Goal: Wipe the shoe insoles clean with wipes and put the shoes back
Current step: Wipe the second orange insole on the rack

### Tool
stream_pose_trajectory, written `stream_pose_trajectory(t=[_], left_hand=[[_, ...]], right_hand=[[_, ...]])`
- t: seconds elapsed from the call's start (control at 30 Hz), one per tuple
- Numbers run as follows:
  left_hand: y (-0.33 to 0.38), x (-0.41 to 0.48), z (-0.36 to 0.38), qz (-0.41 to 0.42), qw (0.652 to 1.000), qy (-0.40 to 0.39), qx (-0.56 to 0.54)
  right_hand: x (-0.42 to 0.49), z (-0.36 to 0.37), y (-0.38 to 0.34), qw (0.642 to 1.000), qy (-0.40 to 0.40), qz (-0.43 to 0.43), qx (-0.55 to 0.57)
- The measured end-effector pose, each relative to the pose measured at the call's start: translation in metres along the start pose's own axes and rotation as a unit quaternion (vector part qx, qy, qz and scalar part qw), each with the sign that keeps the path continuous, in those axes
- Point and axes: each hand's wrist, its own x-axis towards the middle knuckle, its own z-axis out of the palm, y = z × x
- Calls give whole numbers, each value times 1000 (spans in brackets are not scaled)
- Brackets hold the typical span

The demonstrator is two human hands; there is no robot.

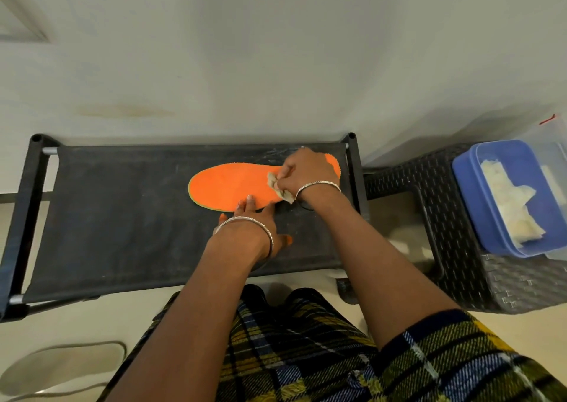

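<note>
Pressure matters most here, so our left hand (pixel 254 220) lies flat, fingers straight and holding nothing, pinning the near edge of the orange insole (pixel 233 187) to the black fabric rack (pixel 122 217) so that it cannot slide. Our right hand (pixel 302 168) has its fingers curled round a crumpled wipe (pixel 277 187), pressed onto the insole towards its right end. We judge that long strokes along the length, turning the wipe to a fresh face as it soils, would clean best. The insole lies flat on the rack's right half, its right end under the right hand, its near edge under the left fingertips. What look like spare wipes (pixel 512 199) sit in a blue tub (pixel 466 187) well off to the right
</note>
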Motion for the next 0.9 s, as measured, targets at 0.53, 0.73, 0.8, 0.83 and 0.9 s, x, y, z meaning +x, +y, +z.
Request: stream_pose_trajectory(t=[0.53, 0.73, 0.8, 0.83, 0.9], left_hand=[[-2, 1, 8, -2, 999, -31, 21], [0, -6, 4, -1, 999, -40, 25], [2, -7, 3, -1, 999, -39, 27], [3, -7, 3, -1, 999, -37, 26], [3, -6, 4, -4, 999, -32, 19]], right_hand=[[4, 10, -4, 999, -32, -16, 17], [12, 3, 13, 997, 62, 30, -24], [9, 9, 5, 999, 41, -6, -9], [6, 13, -1, 999, 25, -26, 9], [1, 18, -10, 998, -12, -48, 42]])
